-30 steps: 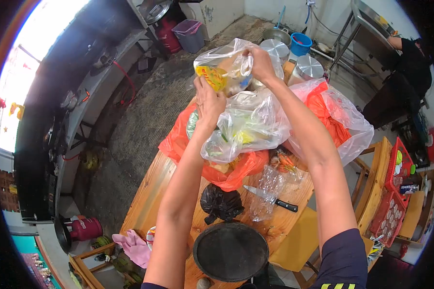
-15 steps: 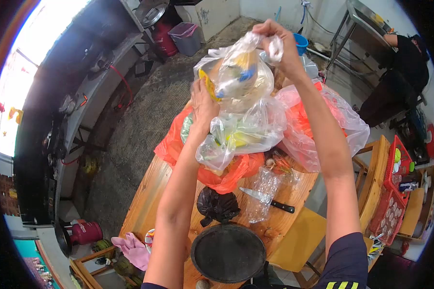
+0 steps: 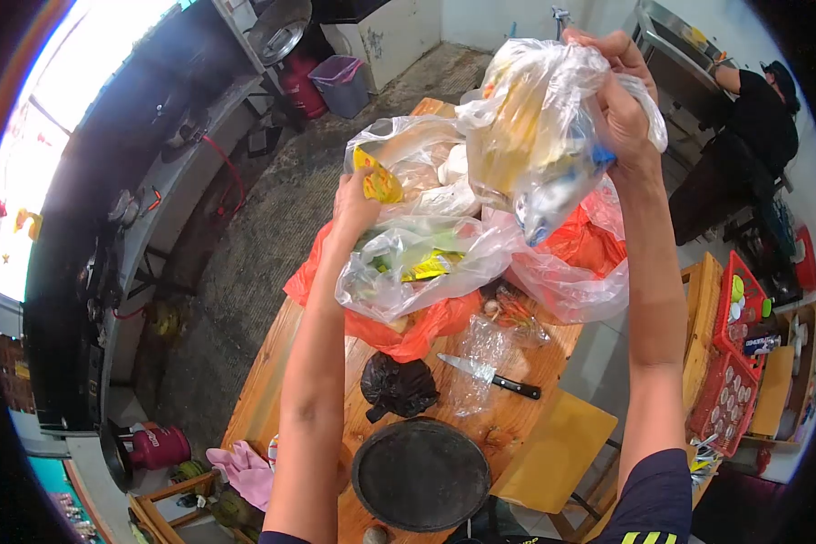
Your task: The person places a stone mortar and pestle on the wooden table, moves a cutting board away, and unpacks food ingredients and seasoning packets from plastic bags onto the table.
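Squeezing tight, the right hand (image 3: 629, 113) holds a full, clear plastic bag (image 3: 533, 127); the left hand (image 3: 357, 203) pinches a small yellow packet (image 3: 382, 184).

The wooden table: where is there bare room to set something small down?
Bare wood shows on the table left of the left forearm, between the orange bag and the pink cloth. A smaller, speckled patch lies right of the round black dish, below the knife. Beyond the knife it's crowded with plastic bags.

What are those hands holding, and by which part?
The right hand holds a filled clear bag by its bunched upper side; the left hand, a yellow packet by one edge.
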Available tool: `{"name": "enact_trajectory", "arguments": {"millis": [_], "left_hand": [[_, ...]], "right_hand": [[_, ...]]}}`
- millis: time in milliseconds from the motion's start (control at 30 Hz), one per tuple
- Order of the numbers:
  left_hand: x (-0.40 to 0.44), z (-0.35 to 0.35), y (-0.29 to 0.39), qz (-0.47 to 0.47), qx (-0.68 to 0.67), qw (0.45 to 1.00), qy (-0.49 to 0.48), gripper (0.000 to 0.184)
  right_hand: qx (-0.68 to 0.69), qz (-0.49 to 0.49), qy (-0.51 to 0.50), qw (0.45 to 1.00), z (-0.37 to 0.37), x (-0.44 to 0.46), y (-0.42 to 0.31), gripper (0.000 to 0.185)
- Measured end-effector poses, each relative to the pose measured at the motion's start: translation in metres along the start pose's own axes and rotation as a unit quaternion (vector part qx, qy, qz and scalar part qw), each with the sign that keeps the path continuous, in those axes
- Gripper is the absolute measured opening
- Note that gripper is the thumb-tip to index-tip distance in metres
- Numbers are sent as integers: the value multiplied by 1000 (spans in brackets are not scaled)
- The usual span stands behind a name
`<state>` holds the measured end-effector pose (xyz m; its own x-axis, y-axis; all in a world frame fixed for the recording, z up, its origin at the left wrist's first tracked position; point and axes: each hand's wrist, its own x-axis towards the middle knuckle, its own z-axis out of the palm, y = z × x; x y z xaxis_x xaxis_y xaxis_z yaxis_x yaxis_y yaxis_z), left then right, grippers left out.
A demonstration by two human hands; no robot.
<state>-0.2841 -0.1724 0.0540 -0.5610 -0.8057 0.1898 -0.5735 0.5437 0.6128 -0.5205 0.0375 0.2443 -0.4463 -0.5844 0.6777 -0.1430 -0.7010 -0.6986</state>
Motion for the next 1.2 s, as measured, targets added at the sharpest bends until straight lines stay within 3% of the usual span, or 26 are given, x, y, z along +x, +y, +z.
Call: {"name": "enact_trajectory", "arguments": {"millis": [267, 367, 667, 700, 833, 933, 1000, 1067, 1133, 1200], "left_hand": [[0, -12, 0, 4, 35, 999, -28, 42], [0, -21, 8, -51, 65, 994, -70, 43], [-15, -56, 19, -54, 59, 994, -78, 45], [-19, -63, 20, -51, 57, 993, -85, 43], [-24, -68, 12, -61, 4, 995, -76, 39], [-22, -65, -3, -13, 66, 997, -23, 45], [-19, -63, -12, -31, 73, 997, 4, 47], [-10, -58, -29, -58, 49, 997, -9, 51], [2, -53, -48, -92, -7, 994, -62, 56], [-5, -56, -37, -56, -52, 997, -7, 52]], "right_hand": [[154, 35, -89, 984, -35, -7, -2, 13], [201, 46, -95, 974, -37, -11, -5, 15], [131, 30, -89, 987, -22, -36, -26, 13], [73, 38, -81, 993, -13, -42, -36, 14], [131, 82, -92, 984, -4, -78, -54, 28], [157, 117, -74, 978, 5, -109, -64, 30], [156, 169, -67, 971, -3, -137, -63, 31], [144, 205, -68, 966, 11, -156, -79, 31], [182, 224, -69, 955, 12, -178, -85, 17], [196, 242, -85, 947, 10, -200, -87, 14]]}}
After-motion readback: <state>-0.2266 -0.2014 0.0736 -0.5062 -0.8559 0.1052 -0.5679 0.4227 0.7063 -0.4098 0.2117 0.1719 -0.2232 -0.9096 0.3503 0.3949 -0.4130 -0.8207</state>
